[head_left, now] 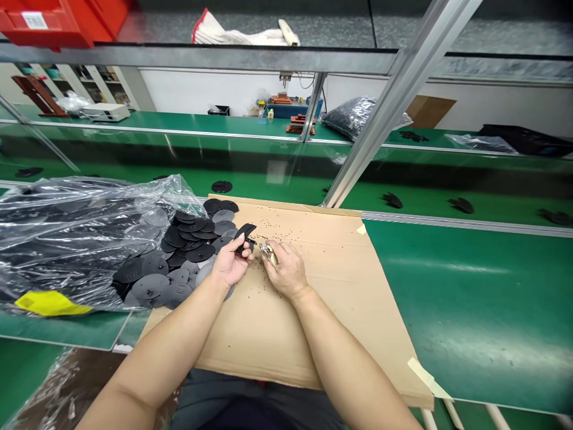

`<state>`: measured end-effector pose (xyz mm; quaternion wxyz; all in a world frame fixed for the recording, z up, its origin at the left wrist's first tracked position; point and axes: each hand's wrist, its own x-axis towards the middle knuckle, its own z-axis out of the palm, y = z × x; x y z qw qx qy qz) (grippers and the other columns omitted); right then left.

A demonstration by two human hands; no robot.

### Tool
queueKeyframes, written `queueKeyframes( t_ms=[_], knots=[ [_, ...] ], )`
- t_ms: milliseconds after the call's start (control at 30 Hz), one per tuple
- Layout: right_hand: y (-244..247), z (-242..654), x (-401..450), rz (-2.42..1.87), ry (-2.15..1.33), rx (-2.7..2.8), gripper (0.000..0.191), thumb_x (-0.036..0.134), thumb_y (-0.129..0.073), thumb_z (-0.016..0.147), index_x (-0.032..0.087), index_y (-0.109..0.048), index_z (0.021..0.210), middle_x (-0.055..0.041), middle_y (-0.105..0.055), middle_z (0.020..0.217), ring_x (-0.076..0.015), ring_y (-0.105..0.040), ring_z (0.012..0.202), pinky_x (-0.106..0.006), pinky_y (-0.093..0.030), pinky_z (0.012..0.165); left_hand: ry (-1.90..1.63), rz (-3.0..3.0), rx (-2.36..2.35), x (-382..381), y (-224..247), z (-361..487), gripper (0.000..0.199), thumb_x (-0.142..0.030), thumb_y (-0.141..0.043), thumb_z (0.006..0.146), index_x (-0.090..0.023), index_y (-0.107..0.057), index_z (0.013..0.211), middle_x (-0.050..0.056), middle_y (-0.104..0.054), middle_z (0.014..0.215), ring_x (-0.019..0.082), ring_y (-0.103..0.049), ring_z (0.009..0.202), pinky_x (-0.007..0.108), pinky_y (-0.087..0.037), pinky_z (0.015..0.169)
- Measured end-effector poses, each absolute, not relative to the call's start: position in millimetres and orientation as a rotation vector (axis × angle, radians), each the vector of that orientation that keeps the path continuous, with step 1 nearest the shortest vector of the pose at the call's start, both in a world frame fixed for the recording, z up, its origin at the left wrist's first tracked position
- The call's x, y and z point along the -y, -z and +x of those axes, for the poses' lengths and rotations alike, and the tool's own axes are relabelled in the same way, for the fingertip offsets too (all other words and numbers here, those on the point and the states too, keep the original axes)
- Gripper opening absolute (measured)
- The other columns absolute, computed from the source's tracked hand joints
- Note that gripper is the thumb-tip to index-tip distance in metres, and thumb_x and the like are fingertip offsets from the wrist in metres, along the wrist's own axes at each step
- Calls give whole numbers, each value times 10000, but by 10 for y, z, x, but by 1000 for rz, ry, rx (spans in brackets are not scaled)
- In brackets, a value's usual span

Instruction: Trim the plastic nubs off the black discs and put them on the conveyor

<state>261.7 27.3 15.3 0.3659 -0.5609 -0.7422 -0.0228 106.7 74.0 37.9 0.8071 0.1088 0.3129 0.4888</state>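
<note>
My left hand (230,267) holds a small black plastic piece (245,235) up at its fingertips. My right hand (287,270) grips a small pair of metal cutters with pale handles (269,254), whose tips nearly reach the black piece. Both hands hover over a flattened cardboard sheet (286,334) dotted with tiny black bits (273,230). A heap of black and grey plastic discs (174,254) lies just left of my left hand, and some spill from a clear plastic bag (76,221).
A green workbench (470,286) runs along the right, with tape on the cardboard's corners. Aluminium frame rails (394,101) cross the view. Beyond them, a farther green bench holds black parts (393,200), a bag of black items (349,116) and a red bin (45,24) above.
</note>
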Motion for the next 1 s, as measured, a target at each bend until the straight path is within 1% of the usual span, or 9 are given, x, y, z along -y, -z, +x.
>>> queueKeyframes(
  t_ms=[467, 733, 1000],
  knots=[
    [-144, 2614, -276, -1457, 128, 1937, 323, 321, -480, 909, 156, -594, 1162, -86, -614, 894, -211, -534, 811, -317, -446, 800, -1057, 201, -672, -688, -407, 1107, 131, -154, -561, 856, -127, -528, 732, -12, -539, 588, 59, -446, 435, 217, -424, 460],
    [-157, 2620, -277, -1536, 195, 1955, 310, 225, -490, 876, 160, -606, 1157, -75, -603, 858, -208, -531, 814, -301, -432, 807, -1087, 189, -645, -634, -394, 1144, 120, -162, -590, 839, -134, -524, 743, -18, -538, 608, 56, -452, 456, 215, -431, 479],
    [-190, 2618, -258, -1619, 177, 1948, 313, 170, -510, 823, 200, -636, 1108, -51, -618, 815, -194, -549, 749, -276, -435, 728, -1144, 232, -646, -621, -355, 1169, 148, -175, -656, 794, -139, -523, 739, -16, -539, 627, 61, -460, 480, 218, -438, 501]
  ],
)
